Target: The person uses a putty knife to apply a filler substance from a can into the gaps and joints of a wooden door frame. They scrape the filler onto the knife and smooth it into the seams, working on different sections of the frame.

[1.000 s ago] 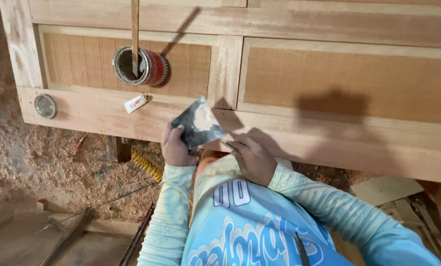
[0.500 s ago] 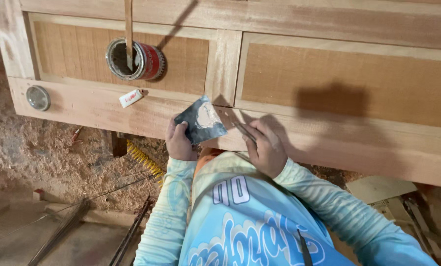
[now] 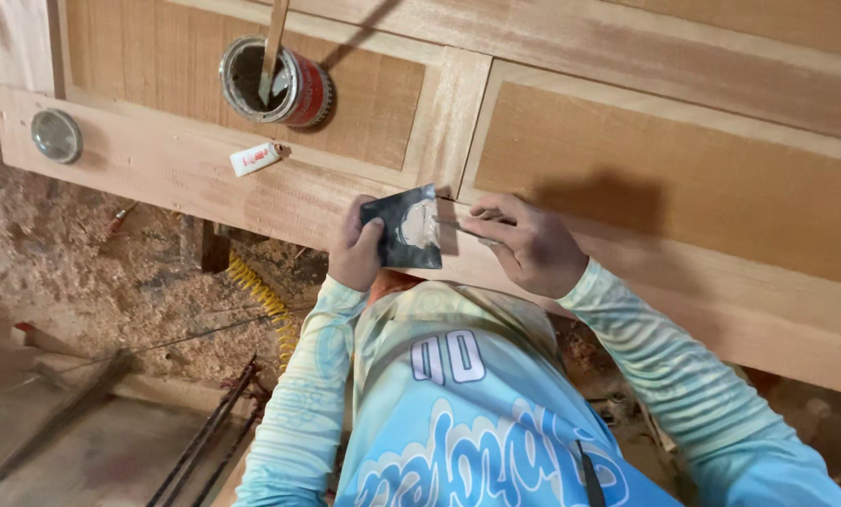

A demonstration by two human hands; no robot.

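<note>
My left hand (image 3: 354,249) holds a small dark square card (image 3: 403,227) smeared with pale filler paste, tilted up over the lower rail of a panelled wooden door (image 3: 627,178) lying flat. My right hand (image 3: 524,242) grips a thin metal blade (image 3: 453,223) whose tip touches the paste on the card, right where the door's middle stile meets the rail. Both arms wear light blue patterned sleeves.
An open red tin (image 3: 275,83) with a wooden stir stick (image 3: 272,47) stands on the left panel. A small white tube (image 3: 256,158) lies on the rail below it, and a round lid (image 3: 56,136) sits at the left end. Sawdust, a yellow coil (image 3: 261,293) and metal rods (image 3: 204,432) lie on the floor.
The view has drifted, so the door and tin sit further left and higher. My right hand has brought the blade onto the card, which stays in my left hand.
</note>
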